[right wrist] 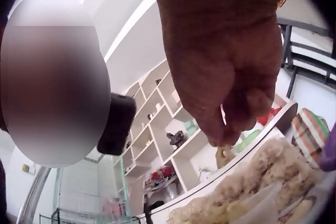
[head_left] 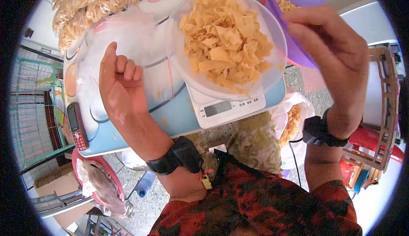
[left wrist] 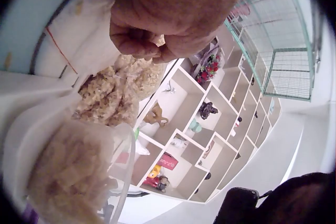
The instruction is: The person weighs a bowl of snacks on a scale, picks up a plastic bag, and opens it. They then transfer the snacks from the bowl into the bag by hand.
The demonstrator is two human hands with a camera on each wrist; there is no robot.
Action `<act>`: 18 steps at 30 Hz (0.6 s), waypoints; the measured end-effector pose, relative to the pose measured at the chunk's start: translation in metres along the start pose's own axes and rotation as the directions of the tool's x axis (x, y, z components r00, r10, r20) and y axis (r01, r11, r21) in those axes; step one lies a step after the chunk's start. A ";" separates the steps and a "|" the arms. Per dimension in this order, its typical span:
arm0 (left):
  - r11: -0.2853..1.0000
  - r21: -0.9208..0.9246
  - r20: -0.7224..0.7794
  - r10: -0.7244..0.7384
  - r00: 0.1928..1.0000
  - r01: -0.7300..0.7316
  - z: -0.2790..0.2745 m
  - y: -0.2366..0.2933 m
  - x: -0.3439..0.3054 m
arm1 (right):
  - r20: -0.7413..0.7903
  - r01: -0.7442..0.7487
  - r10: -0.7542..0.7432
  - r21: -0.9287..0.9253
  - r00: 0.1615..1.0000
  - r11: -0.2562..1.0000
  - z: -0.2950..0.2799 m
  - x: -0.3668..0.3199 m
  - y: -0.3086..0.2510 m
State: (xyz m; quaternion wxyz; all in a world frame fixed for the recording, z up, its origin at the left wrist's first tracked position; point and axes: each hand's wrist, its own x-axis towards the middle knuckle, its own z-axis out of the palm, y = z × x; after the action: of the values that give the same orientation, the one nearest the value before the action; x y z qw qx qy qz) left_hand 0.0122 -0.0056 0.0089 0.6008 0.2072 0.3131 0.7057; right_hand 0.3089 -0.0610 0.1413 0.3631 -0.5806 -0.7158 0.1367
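A translucent bowl heaped with flat yellowish chips sits on a white scale. To its left, my left hand is raised above the table, palm turned up and fingers loosely bent, with nothing visible in them. Clear plastic bags lie just beyond it. My right hand is over the near side of a purple bowl, its fingers bent with the tips close together; no item shows between them. The left wrist view shows my left hand near the filled bags; the right wrist view shows my right hand from below.
Filled bags line the table's far left. A phone lies at its left edge. Below are a red basin and an open bag of chips. A wooden chair stands right; shelves stand beyond the table.
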 end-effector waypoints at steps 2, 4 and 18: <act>0.999 0.044 -0.126 -0.002 0.992 0.008 0.017 0.003 -0.005 | 0.068 0.031 -0.027 -0.060 0.997 0.998 0.009 0.005 -0.008; 0.999 0.041 -0.117 -0.006 0.993 0.011 0.014 0.004 -0.004 | 0.097 0.043 -0.028 -0.156 0.995 0.987 0.016 0.010 -0.014; 1.000 -0.015 -0.013 0.012 1.000 -0.012 0.005 0.005 -0.004 | 0.054 0.109 -0.099 -0.213 0.994 0.971 0.031 0.016 -0.015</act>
State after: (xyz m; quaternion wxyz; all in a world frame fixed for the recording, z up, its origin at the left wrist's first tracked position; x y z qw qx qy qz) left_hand 0.0130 -0.0091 0.0160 0.5961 0.2000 0.3107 0.7128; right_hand 0.2756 -0.0432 0.1344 0.2892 -0.5752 -0.7634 0.0513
